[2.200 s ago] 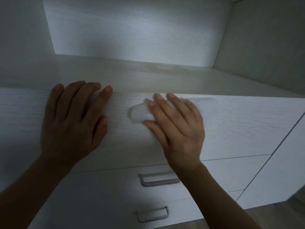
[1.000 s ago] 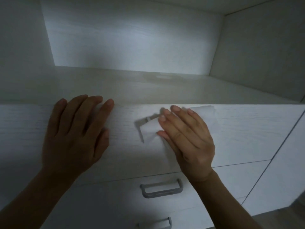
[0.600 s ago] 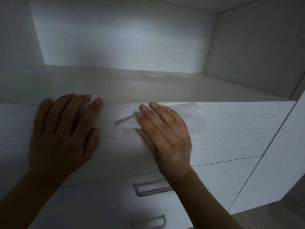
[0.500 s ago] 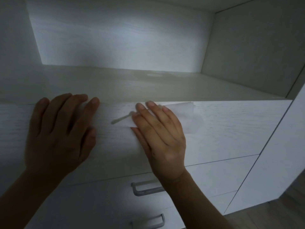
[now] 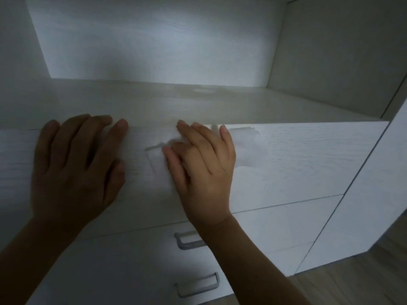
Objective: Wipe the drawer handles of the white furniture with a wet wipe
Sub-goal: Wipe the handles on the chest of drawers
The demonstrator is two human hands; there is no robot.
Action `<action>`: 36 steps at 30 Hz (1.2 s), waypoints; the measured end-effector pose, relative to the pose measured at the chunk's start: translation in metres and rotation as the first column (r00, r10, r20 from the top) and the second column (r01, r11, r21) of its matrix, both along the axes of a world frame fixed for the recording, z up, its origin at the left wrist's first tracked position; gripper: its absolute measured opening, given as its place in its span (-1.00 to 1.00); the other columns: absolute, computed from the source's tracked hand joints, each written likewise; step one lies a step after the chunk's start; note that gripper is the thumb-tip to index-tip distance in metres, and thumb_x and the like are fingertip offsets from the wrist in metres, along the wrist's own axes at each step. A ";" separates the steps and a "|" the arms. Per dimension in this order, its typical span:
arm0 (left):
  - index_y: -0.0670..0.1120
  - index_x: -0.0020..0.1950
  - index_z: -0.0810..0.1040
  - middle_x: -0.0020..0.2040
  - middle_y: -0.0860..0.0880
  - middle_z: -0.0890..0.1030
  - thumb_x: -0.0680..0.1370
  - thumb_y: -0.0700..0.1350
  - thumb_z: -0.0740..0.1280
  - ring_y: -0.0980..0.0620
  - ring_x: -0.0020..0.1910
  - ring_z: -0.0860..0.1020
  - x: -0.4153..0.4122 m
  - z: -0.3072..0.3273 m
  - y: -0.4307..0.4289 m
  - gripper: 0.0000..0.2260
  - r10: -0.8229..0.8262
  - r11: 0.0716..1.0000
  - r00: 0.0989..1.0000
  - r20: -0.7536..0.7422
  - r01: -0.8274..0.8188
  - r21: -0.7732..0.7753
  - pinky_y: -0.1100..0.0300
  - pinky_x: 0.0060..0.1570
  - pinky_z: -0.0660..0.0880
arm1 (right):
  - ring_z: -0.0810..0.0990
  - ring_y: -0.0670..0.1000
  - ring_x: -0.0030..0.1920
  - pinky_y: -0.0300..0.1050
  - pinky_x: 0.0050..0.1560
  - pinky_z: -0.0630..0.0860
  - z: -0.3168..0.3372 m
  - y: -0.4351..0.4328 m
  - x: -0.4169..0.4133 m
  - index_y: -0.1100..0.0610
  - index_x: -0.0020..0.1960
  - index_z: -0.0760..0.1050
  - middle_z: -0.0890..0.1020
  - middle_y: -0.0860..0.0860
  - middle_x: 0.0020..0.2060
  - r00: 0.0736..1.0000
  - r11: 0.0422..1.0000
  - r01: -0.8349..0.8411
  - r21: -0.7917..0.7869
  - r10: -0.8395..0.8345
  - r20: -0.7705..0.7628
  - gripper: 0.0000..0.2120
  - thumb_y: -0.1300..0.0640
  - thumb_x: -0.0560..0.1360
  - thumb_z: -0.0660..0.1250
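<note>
Pressing wet wipe [image 5: 246,148] along drawer edge [image 5: 308,124]

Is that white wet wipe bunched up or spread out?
Spread out: the white wet wipe lies flat against the white drawer front, showing on both sides of the right hand.

This looks like a room in a home, with a big white cupboard [image 5: 308,159] that has an open shelf [image 5: 154,100] on top, drawers [image 5: 286,219] with grey handles [image 5: 189,245] below, and a wooden floor [image 5: 363,280] beside it.
</note>
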State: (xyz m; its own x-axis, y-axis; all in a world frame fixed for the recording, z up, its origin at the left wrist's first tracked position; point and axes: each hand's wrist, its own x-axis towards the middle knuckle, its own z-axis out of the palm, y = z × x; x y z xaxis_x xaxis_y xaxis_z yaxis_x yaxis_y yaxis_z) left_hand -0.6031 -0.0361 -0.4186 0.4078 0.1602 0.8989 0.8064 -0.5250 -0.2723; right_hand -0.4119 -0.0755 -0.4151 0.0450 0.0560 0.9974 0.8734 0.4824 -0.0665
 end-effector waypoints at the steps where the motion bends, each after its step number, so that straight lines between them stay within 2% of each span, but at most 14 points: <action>1: -0.15 0.53 0.23 0.37 -0.31 0.35 0.69 -0.07 0.04 -0.42 0.29 0.38 -0.001 -0.001 0.001 -0.58 -0.004 1.000 1.000 0.004 0.005 -0.022 -0.46 0.20 0.36 | 0.52 0.05 0.18 -0.06 0.47 0.12 0.000 0.000 -0.003 0.21 -0.17 0.62 0.67 0.12 0.06 0.999 1.000 -0.004 -0.011 0.004 -0.035 -0.78 0.13 0.56 0.29; 6: -0.13 0.56 0.18 0.37 -0.37 0.36 0.67 -0.08 0.04 -0.47 0.30 0.39 -0.002 -0.003 0.005 -0.56 -0.002 0.998 1.000 -0.016 0.000 -0.068 -0.46 0.24 0.32 | 0.49 0.05 0.23 -0.07 0.48 0.09 -0.006 0.001 0.009 0.22 -0.05 0.61 0.64 0.16 0.10 0.998 1.000 0.002 -0.023 0.000 0.066 -0.88 0.20 0.53 0.32; 8: -0.13 0.57 0.18 0.37 -0.36 0.36 0.68 -0.08 0.04 -0.47 0.30 0.39 -0.002 -0.003 0.005 -0.55 0.007 0.999 1.000 -0.018 -0.008 -0.054 -0.46 0.25 0.32 | 0.49 0.05 0.24 -0.05 0.49 0.07 -0.005 0.005 0.005 0.16 -0.02 0.51 0.64 0.15 0.11 0.997 1.000 0.019 0.003 -0.019 0.074 -0.96 0.21 0.53 0.33; 10: -0.14 0.57 0.18 0.37 -0.36 0.36 0.68 -0.08 0.03 -0.47 0.29 0.40 -0.002 -0.003 0.005 -0.55 0.006 0.999 1.000 -0.025 -0.007 -0.048 -0.46 0.24 0.32 | 0.49 0.03 0.24 -0.05 0.49 0.05 -0.002 0.007 -0.005 0.13 -0.06 0.42 0.65 0.13 0.11 0.999 0.999 0.038 0.030 -0.038 0.023 -0.92 0.22 0.53 0.32; 12: -0.15 0.55 0.21 0.35 -0.36 0.37 0.67 -0.08 0.04 -0.46 0.27 0.40 -0.003 -0.002 0.005 -0.56 0.001 0.999 0.999 -0.033 -0.002 -0.037 -0.47 0.21 0.34 | 0.50 0.02 0.23 -0.06 0.48 0.07 -0.002 0.008 -0.007 0.16 -0.12 0.47 0.65 0.13 0.10 0.999 0.999 0.032 0.042 -0.031 -0.014 -0.95 0.22 0.52 0.32; 14: -0.17 0.53 0.24 0.33 -0.36 0.39 0.67 -0.10 0.05 -0.44 0.24 0.41 -0.002 0.000 0.003 -0.57 -0.003 1.000 0.999 -0.038 0.003 -0.015 -0.46 0.17 0.37 | 0.50 0.04 0.24 -0.07 0.48 0.09 -0.004 0.005 -0.002 0.19 -0.12 0.52 0.64 0.15 0.11 0.999 0.999 0.020 0.027 -0.021 0.029 -0.92 0.23 0.54 0.29; 17: -0.18 0.51 0.25 0.32 -0.33 0.39 0.66 -0.11 0.07 -0.40 0.25 0.40 0.000 0.000 0.001 -0.58 0.001 1.000 0.999 -0.035 -0.001 0.010 -0.46 0.14 0.40 | 0.47 0.04 0.28 -0.07 0.48 0.08 -0.005 0.001 0.008 0.16 0.01 0.44 0.62 0.15 0.16 0.988 0.999 0.042 0.005 -0.042 0.149 -0.96 0.22 0.57 0.26; 20: -0.16 0.52 0.24 0.32 -0.33 0.40 0.67 -0.10 0.06 -0.37 0.27 0.38 0.001 0.000 0.002 -0.58 0.012 1.000 1.000 -0.029 -0.012 0.023 -0.46 0.16 0.39 | 0.46 0.02 0.30 -0.07 0.49 0.07 -0.002 0.004 0.001 0.12 0.02 0.42 0.61 0.12 0.19 0.989 0.997 0.076 0.001 -0.075 0.126 -0.95 0.21 0.57 0.26; 22: -0.16 0.50 0.26 0.31 -0.32 0.41 0.66 -0.10 0.07 -0.35 0.27 0.37 0.002 0.000 0.001 -0.59 0.020 0.999 1.000 -0.018 -0.019 0.046 -0.43 0.20 0.38 | 0.45 0.02 0.32 -0.05 0.48 0.11 -0.001 0.005 -0.005 0.11 0.08 0.44 0.58 0.10 0.23 0.991 0.995 0.104 -0.003 -0.103 0.087 -0.91 0.20 0.58 0.24; 26: -0.20 0.46 0.33 0.29 -0.30 0.44 0.64 -0.11 0.10 -0.33 0.26 0.38 0.005 0.003 -0.001 -0.60 0.063 0.992 0.998 -0.005 -0.062 0.110 -0.22 0.36 0.22 | 0.39 0.03 0.38 -0.03 0.48 0.14 -0.008 -0.001 0.015 0.15 0.34 0.36 0.43 0.06 0.34 0.951 0.977 0.213 0.012 -0.211 0.225 -0.71 0.14 0.64 0.18; 28: -0.22 0.44 0.36 0.29 -0.29 0.44 0.62 -0.12 0.13 -0.32 0.26 0.39 0.006 0.004 -0.003 -0.60 0.084 0.989 0.996 -0.005 -0.083 0.122 -0.18 0.37 0.19 | 0.37 0.04 0.38 -0.04 0.49 0.11 -0.009 -0.002 0.019 0.16 0.36 0.33 0.38 0.05 0.34 0.945 0.973 0.232 0.018 -0.230 0.232 -0.69 0.07 0.67 0.11; 32: -0.23 0.42 0.39 0.27 -0.31 0.49 0.62 -0.12 0.15 -0.31 0.25 0.40 0.006 0.005 -0.004 -0.61 0.101 0.986 0.995 -0.006 -0.100 0.133 -0.18 0.35 0.20 | 0.37 0.04 0.38 -0.02 0.49 0.11 -0.002 0.005 0.003 0.13 0.34 0.35 0.38 0.03 0.34 0.950 0.972 0.236 0.020 -0.235 0.204 -0.70 0.04 0.66 0.12; 36: -0.23 0.42 0.40 0.28 -0.29 0.47 0.62 -0.13 0.14 -0.31 0.25 0.41 0.007 0.004 -0.005 -0.61 0.108 0.985 0.994 0.003 -0.107 0.134 -0.17 0.34 0.22 | 0.36 0.05 0.37 0.00 0.47 0.09 -0.005 0.000 0.031 0.10 0.36 0.33 0.39 0.01 0.33 0.940 0.962 0.273 -0.005 -0.266 0.214 -0.61 -0.10 0.66 0.04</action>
State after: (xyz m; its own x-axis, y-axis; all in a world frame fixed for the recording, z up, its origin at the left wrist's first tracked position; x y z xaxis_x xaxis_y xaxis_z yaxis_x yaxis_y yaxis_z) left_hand -0.5962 -0.0411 -0.4146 0.3986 0.0819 0.9135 0.8548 -0.3940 -0.3377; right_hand -0.3811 -0.0760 -0.4203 -0.1461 0.1051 0.9837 0.9664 0.2275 0.1192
